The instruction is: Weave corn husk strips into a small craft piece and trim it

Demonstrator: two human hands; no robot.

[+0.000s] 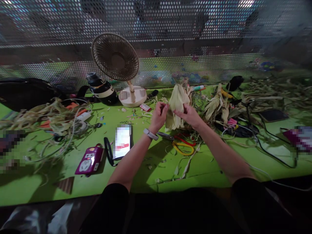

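Husk (pixel 179 96) just beyond scissors (pixel 174 137), pinched by right hand (pixel 188 114). Left hand (pixel 159 113) at husk edge, fingers curled; can't tell if gripping. Phone (pixel 122 143) left of scissors on surface (pixel 151 175).

Dry plant husk (pixel 177 105): papery, matt, finely ribbed along its length. Tabletop (pixel 151 177): smooth green covering with a faint sheen. Screen (pixel 161 26): perforated sheet, metallic in look, greyish. Fan (pixel 126 97): smooth, pale plastic-looking base. Power socket (pixel 90 160): glossy purple and white plastic. Scissors (pixel 166 136): grey metal-like blades; smooth, coloured, plastic-looking handles (pixel 184 154). Sleeves (pixel 113 198): matt black cloth. Heaped husk scraps (pixel 265 97): dull, rough, crinkled.
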